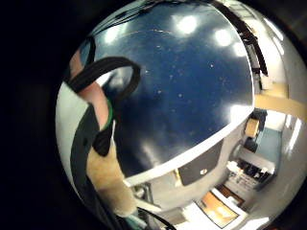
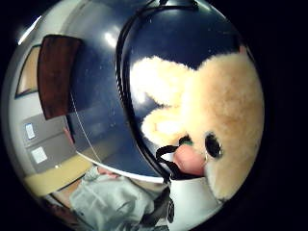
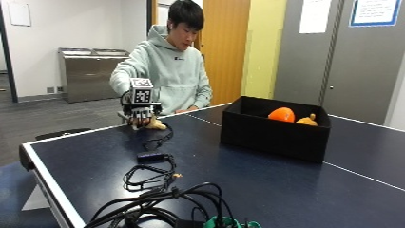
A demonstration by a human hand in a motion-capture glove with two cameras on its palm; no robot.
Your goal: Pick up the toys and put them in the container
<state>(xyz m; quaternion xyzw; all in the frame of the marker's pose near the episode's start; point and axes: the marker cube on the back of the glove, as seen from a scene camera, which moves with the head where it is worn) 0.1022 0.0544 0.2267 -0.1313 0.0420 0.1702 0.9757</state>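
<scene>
While a black box [image 3: 276, 134] already held an orange toy [image 3: 282, 114], the gloved right hand [image 3: 140, 115] gripped a cream plush animal [image 2: 211, 125], fingers curled around it above the dark blue table [image 3: 265, 190]. Carrying it across to the box appeared next, releasing over the opening.

A cream plush toy [image 3: 154, 124] is sitting low over the desk's near corner; an open black container [image 3: 276, 127] is holding an orange ball [image 3: 282, 114] and a tan toy [image 3: 307, 120].

**Plush toy close at the palm**

A cream plush toy [image 2: 221, 110] with a black eye fills much of the view, a fingertip [image 2: 188, 160] of the hand touching it. The dark blue surface [image 2: 98, 106] lies behind.
</scene>
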